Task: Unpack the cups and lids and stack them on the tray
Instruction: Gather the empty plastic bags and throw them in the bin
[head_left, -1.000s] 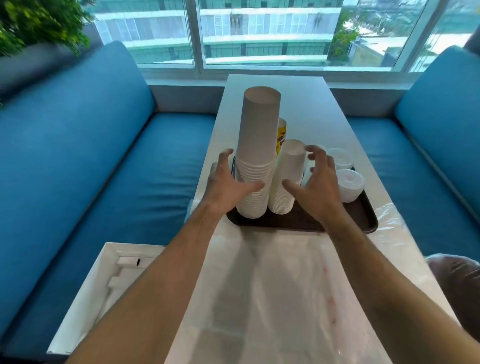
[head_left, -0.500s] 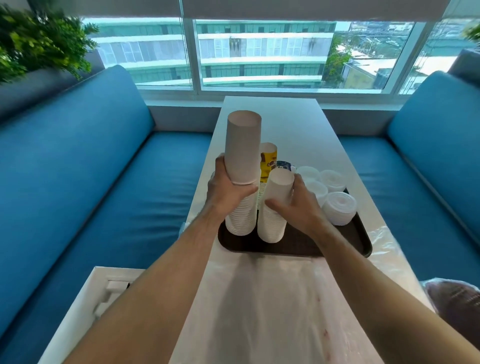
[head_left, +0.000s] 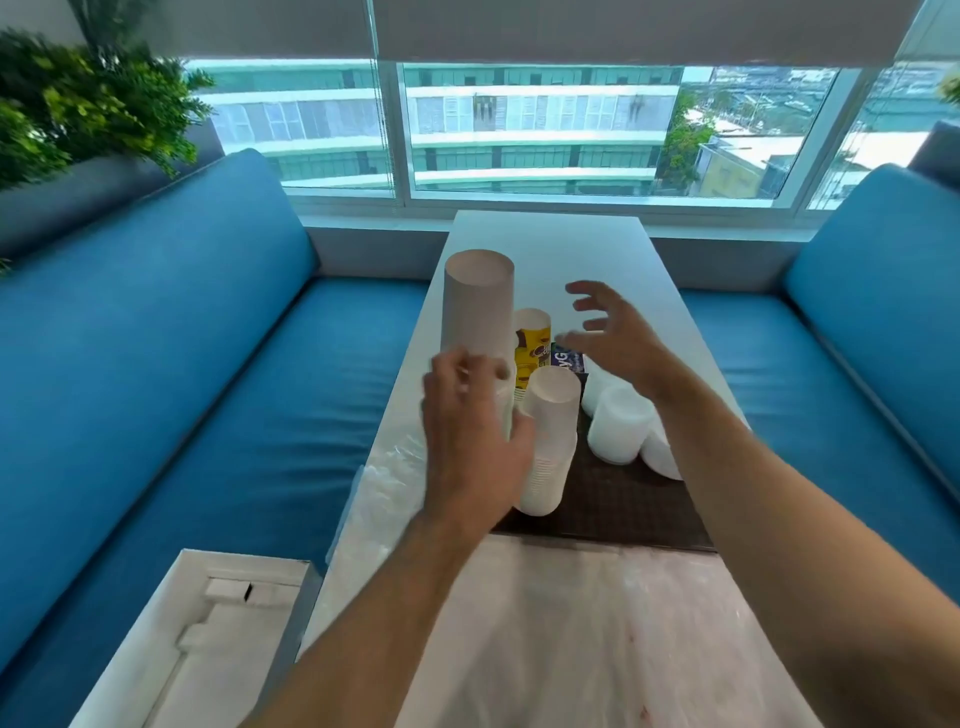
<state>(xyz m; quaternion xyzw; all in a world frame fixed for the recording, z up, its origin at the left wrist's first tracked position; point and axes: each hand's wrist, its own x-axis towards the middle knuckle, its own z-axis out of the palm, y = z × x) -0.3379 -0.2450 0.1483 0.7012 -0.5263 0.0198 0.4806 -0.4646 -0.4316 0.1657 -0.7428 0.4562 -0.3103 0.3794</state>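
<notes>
A dark brown tray (head_left: 613, 499) lies on the white table (head_left: 550, 244). On its left side stands a tall stack of upturned white cups (head_left: 479, 306), with a shorter white cup stack (head_left: 549, 441) beside it. Behind them are a yellow printed cup (head_left: 532, 343) and a blue one (head_left: 567, 359). White lid stacks (head_left: 621, 423) sit on the tray's right. My left hand (head_left: 470, 441) hovers in front of the tall stack, fingers loose and blurred, holding nothing. My right hand (head_left: 618, 338) is raised above the lids, fingers spread.
Clear plastic wrapping (head_left: 561, 634) covers the near table and hangs over its left edge. An open white box (head_left: 208, 639) sits on the blue bench (head_left: 182, 415) at lower left. Another blue bench (head_left: 841, 395) runs along the right. A window lies beyond the table.
Both hands have let go of the two cup stacks and lifted away; the right hand rose up and to the right. The camera has tilted up.
</notes>
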